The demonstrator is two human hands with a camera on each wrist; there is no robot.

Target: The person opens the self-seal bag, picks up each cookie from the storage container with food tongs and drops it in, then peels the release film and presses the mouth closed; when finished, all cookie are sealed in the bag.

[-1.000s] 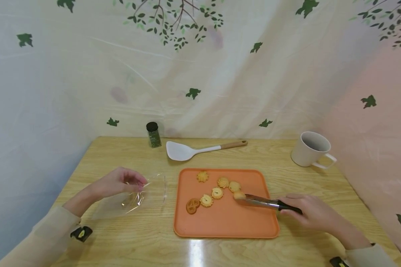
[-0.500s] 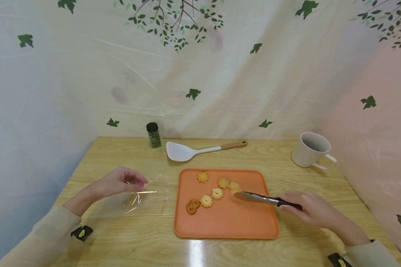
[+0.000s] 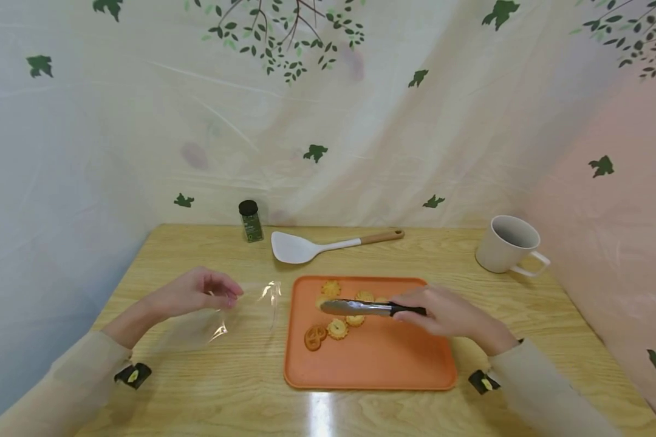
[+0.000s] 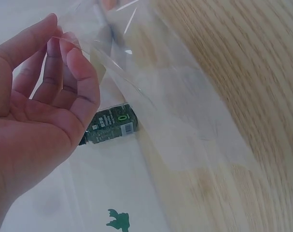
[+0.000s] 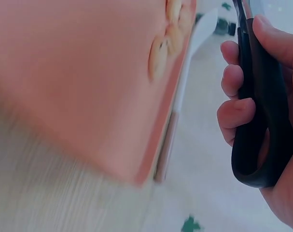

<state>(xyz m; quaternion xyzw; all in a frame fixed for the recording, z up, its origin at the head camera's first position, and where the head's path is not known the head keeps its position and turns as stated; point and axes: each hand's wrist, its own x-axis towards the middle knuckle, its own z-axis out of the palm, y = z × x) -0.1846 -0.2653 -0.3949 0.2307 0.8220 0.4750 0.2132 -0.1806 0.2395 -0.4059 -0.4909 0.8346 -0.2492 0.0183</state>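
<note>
My left hand [image 3: 188, 295] pinches the edge of a clear plastic bag [image 3: 254, 312] between thumb and fingertips, left of the orange tray [image 3: 372, 371]. In the left wrist view the bag [image 4: 185, 116] hangs thin and see-through from the fingers. With my right hand [image 3: 443, 312] I grip metal tongs [image 3: 355, 308] with black handles, held over the tray and pointing left. A pale round cookie [image 3: 321, 301] shows at the tongs' tips. Under and around the tongs lie a flower-shaped cookie [image 3: 331, 286], a round cookie [image 3: 337, 329] and a pretzel-shaped one [image 3: 314, 337]; others are partly hidden.
Behind the tray lies a white spatula [image 3: 295, 247] with a wooden handle. A green jar with a black lid [image 3: 251, 224] stands at the back left, and a light mug [image 3: 505, 246] at the back right. A leaf-patterned curtain [image 3: 361, 164] encloses the table.
The tongs have lifted a cookie from the group at the tray's right and carried it left, my right hand moving with them. My left hand stays in place; the bag's mouth shifts slightly.
</note>
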